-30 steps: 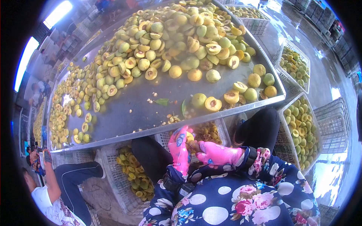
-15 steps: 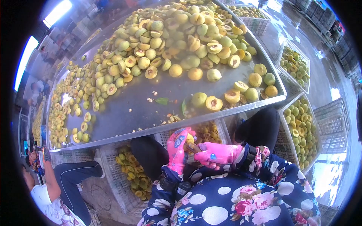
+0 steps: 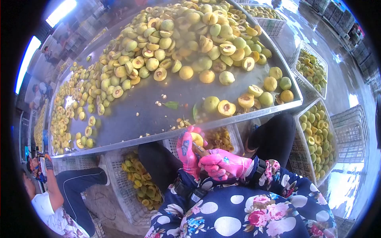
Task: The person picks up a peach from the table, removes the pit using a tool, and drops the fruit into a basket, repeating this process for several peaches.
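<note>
Both hands wear pink patterned gloves, close together in front of the metal table's near edge. My left hand [image 3: 188,151] is closed around a yellow-green fruit piece [image 3: 197,139]. In my right hand [image 3: 225,163] is a small tool with a brownish handle [image 3: 200,150], its tip against the fruit; the blade is too small to make out. Beneath the hands stands a crate of cut fruit [image 3: 219,139]. Just beyond, the metal table [image 3: 151,107] bears a large heap of halved fruits [image 3: 158,47], with a few halves [image 3: 226,107] near its edge.
Crates of fruit stand at the left [image 3: 141,180] and right [image 3: 315,139], with another [image 3: 310,71] farther back. Empty stacked crates [image 3: 349,129] are at the far right. A co-worker [image 3: 59,202] sits at the lower left. The table's raised metal rim [image 3: 178,133] runs close before the hands.
My left hand has tilted and risen slightly with the fruit. My right hand has shifted slightly, its fingers now curled more tightly around the tool. The co-worker's hand has moved slightly.
</note>
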`<control>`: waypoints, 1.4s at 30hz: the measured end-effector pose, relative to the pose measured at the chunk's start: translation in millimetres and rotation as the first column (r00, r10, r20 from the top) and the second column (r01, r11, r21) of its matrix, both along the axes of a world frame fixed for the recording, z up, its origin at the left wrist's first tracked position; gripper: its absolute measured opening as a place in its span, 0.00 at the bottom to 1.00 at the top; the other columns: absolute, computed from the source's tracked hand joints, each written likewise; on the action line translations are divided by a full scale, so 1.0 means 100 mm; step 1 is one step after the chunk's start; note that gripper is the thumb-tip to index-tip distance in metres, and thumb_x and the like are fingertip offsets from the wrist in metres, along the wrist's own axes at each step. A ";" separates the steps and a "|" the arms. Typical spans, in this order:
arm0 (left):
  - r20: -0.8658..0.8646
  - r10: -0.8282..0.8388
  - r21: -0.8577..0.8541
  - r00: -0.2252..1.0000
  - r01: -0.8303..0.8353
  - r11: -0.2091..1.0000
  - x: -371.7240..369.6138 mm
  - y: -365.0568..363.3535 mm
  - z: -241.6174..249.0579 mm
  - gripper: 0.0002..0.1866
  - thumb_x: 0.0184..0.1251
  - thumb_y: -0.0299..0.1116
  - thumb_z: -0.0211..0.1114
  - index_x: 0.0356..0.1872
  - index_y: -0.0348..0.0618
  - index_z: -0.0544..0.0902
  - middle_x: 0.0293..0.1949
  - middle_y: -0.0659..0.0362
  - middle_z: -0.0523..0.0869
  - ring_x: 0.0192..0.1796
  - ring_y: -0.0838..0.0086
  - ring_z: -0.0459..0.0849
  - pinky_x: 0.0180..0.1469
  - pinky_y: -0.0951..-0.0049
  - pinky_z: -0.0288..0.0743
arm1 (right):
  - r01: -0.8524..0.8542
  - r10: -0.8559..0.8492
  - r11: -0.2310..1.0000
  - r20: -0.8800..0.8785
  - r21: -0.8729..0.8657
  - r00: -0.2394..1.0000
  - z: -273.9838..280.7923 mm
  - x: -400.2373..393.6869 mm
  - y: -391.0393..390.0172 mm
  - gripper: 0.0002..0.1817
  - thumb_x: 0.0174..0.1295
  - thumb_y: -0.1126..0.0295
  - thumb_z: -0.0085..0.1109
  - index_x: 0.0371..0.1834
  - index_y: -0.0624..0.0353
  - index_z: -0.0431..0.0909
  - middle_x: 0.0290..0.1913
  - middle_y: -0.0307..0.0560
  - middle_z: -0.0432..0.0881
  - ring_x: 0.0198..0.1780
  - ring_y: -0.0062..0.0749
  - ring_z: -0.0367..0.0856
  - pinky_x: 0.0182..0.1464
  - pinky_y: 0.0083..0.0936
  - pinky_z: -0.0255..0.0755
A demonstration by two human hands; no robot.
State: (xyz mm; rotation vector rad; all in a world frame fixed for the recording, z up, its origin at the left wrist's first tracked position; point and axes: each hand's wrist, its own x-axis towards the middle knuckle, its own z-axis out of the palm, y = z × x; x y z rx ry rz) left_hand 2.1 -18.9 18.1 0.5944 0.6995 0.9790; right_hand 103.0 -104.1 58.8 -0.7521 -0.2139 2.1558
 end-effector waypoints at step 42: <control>-0.824 0.356 0.546 0.440 0.451 0.706 -0.76 2.29 0.50 0.10 0.64 0.38 0.61 0.35 0.41 0.80 0.24 0.68 0.77 0.19 0.89 0.70 0.21 0.86 0.60 | -0.104 0.134 0.991 0.485 -0.089 0.864 -0.46 0.50 0.02 0.17 0.62 0.57 0.54 0.21 0.56 0.68 0.16 0.34 0.69 0.14 0.17 0.67 0.16 0.16 0.63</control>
